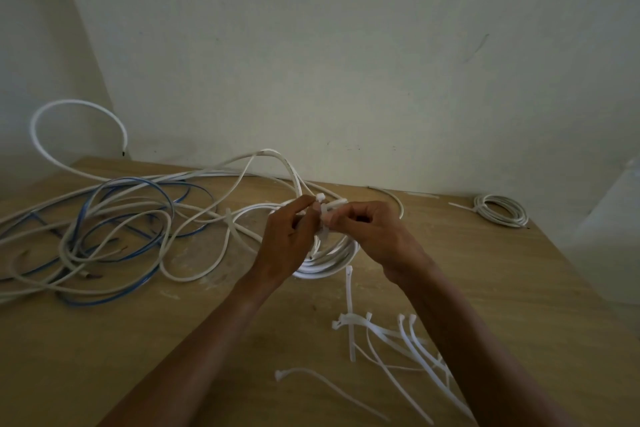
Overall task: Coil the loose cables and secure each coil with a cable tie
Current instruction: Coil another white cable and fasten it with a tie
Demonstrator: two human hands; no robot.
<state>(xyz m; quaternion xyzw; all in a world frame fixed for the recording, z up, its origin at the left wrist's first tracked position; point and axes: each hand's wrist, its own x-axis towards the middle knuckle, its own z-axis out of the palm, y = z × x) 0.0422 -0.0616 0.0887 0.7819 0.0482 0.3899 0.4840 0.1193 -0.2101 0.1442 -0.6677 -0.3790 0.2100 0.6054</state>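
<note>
Both hands are raised a little above the wooden counter, close together near its middle. The left hand has its fingers curled, and the thumb and forefinger pinch the cable tie near its small square head. The right hand is also closed, and its fingertips pinch the same tie from the other side. The tie goes around one side of the white coil, which hangs under the hands, its lower part lying on the counter. I cannot tell if the tie is already locked.

To the left of the hands, the loose cables, white ones and blue ones, lie in a wide tangle across the counter. One white cable end rises from it in an arc in front of the wall.

At the far right edge of the counter, well apart from the hands, lies a small tied coil of white cable. Near the person, under the right forearm, the spare ties lie crossed over each other. A single tie lies just to their left.
</note>
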